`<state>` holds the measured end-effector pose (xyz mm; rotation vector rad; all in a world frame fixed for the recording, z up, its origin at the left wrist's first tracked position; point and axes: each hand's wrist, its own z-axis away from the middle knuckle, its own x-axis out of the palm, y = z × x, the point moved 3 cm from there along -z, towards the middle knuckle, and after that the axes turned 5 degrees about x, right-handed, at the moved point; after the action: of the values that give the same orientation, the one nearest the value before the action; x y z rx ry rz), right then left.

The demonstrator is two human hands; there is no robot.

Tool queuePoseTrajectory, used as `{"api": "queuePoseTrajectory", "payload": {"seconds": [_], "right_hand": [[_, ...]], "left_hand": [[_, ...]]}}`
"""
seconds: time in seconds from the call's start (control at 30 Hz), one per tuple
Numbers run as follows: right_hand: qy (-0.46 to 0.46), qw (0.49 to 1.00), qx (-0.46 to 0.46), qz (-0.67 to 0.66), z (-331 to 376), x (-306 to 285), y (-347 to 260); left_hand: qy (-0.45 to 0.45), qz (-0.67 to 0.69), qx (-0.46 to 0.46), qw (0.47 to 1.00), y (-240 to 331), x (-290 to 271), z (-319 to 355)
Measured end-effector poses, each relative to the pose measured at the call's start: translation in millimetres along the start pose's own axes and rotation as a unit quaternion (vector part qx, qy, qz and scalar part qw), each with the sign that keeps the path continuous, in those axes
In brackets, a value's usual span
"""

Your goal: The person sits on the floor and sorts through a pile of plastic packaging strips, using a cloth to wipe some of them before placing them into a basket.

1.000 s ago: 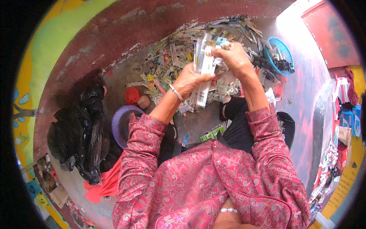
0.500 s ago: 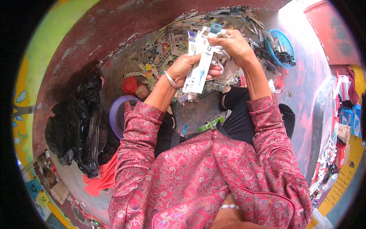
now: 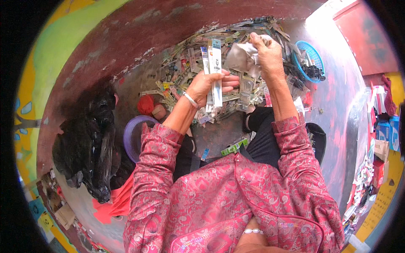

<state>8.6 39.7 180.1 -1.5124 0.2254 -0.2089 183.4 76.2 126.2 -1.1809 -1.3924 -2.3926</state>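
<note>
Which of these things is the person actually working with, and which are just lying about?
In use: left hand holding long white packets; right hand holding crumpled wrapper; packet heap.
Lying about: blue basket, purple bowl, black bag.

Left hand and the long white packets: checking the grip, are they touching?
Touching. The head view shows the left hand with fingers wrapped around the long white packets.

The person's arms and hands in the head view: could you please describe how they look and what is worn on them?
Both arms wear long sleeves of shiny pink-red fabric with a woven swirl pattern, the left sleeve and the right sleeve ending below the wrists. The left hand has a thin silver-coloured bangle at its wrist. The right hand is bare.
</note>
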Motion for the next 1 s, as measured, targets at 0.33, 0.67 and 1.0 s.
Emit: {"api": "queuePoseTrajectory", "payload": {"seconds": [0.33, 0.67, 1.0], "right_hand": [[-0.325, 0.866, -0.144, 0.351, 78.9, 63.8, 17.1], [-0.321, 0.895, 0.29, 0.104, 48.2, 32.0, 15.7], [-0.383, 0.895, 0.133, 0.187, 68.7, 51.7, 9.3]], "left_hand": [[0.137, 0.235, 0.145, 0.951, 21.2, -42.5, -15.1], [-0.052, 0.25, 0.186, 0.949, 43.7, -24.3, -0.7], [-0.076, 0.132, 0.129, 0.98, 23.9, -8.4, -2.9]]}}
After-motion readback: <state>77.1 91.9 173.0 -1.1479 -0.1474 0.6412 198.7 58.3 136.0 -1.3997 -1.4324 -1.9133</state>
